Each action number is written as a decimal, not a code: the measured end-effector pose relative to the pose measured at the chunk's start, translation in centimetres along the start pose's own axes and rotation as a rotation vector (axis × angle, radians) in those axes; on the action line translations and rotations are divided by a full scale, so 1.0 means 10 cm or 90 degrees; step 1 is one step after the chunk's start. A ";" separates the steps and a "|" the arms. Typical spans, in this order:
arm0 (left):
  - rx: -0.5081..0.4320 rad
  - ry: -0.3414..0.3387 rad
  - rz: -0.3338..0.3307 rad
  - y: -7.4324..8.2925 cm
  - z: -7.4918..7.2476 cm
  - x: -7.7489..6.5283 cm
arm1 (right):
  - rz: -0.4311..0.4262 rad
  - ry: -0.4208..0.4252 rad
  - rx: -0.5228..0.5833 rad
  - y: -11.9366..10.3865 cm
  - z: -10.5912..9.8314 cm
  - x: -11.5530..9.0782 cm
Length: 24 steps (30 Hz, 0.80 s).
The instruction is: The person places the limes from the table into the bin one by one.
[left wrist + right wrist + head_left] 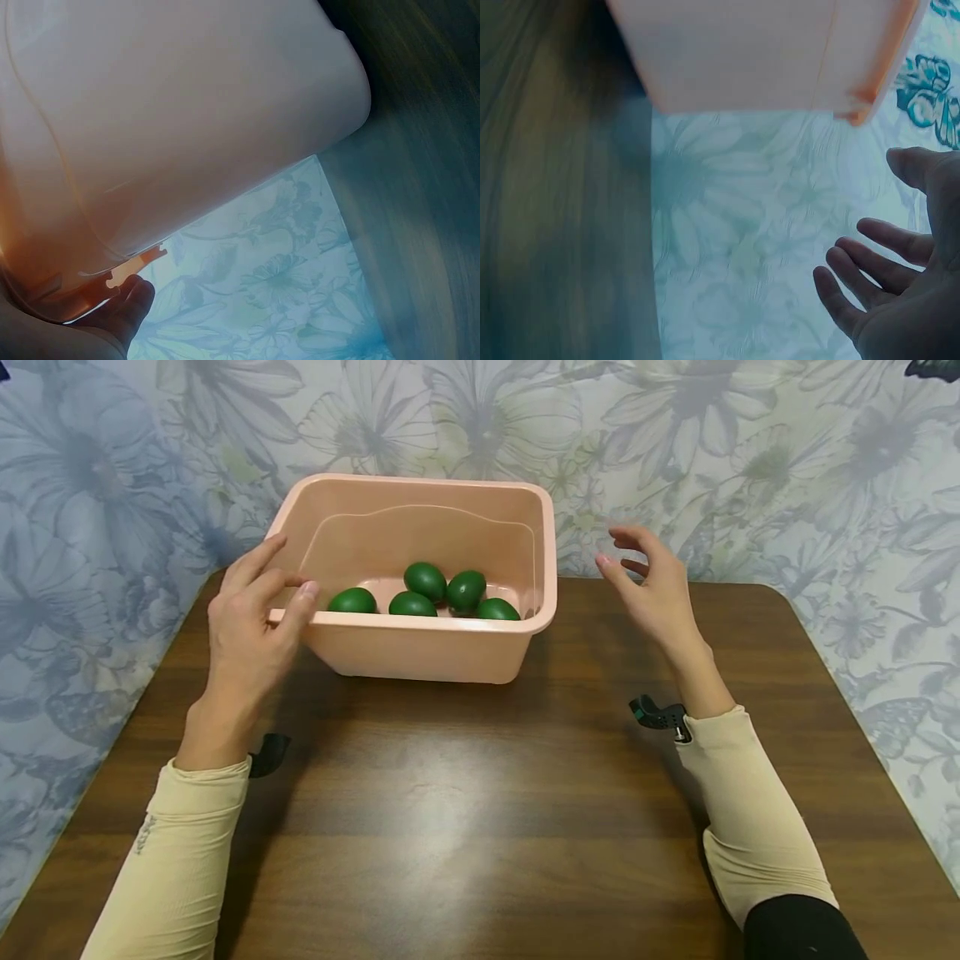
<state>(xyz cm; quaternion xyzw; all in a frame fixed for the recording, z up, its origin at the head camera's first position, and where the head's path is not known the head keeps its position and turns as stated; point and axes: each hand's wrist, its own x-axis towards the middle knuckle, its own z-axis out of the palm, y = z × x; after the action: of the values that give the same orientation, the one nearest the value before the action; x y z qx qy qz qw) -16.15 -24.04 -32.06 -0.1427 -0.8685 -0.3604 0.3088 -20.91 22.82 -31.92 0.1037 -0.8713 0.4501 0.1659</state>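
Observation:
A peach plastic tub [420, 647] stands toward the back of the wooden table. Inside it lie several glossy dark green egg-shaped objects [465, 592]. My left hand [251, 618] is at the tub's front left corner, with its thumb over the front rim and its fingers around the left rim. In the left wrist view, a fingertip [139, 300] shows outside the tub wall [195, 97], just under the rim. To the right of the tub, apart from it, my right hand [656, 585] is held in the air with loosely bent, spread fingers and nothing in them.
The brown table [450, 818] ends at a wall with flowered paper [765, 468] right behind the tub. A dark wrist mount [660, 714] juts from the right sleeve, and another [268, 756] from the left.

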 end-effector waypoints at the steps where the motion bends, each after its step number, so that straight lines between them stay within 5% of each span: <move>1: 0.000 0.001 0.000 0.00 0.00 0.00 | 0.002 -0.002 -0.012 0.04 -0.03 -0.01; 9: -0.012 0.013 -0.004 -0.02 0.01 0.00 | 0.018 -0.025 -0.073 0.26 -0.21 -0.10; 24: -0.006 0.012 -0.008 -0.02 0.02 -0.01 | -0.013 -0.085 -0.206 0.40 -0.25 -0.10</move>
<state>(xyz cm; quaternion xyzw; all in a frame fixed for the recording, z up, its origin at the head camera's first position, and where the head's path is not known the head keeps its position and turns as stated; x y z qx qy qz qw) -16.22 -24.05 -32.36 -0.1356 -0.8647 -0.3678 0.3141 -20.84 27.17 -33.97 0.1141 -0.9403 0.2944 0.1271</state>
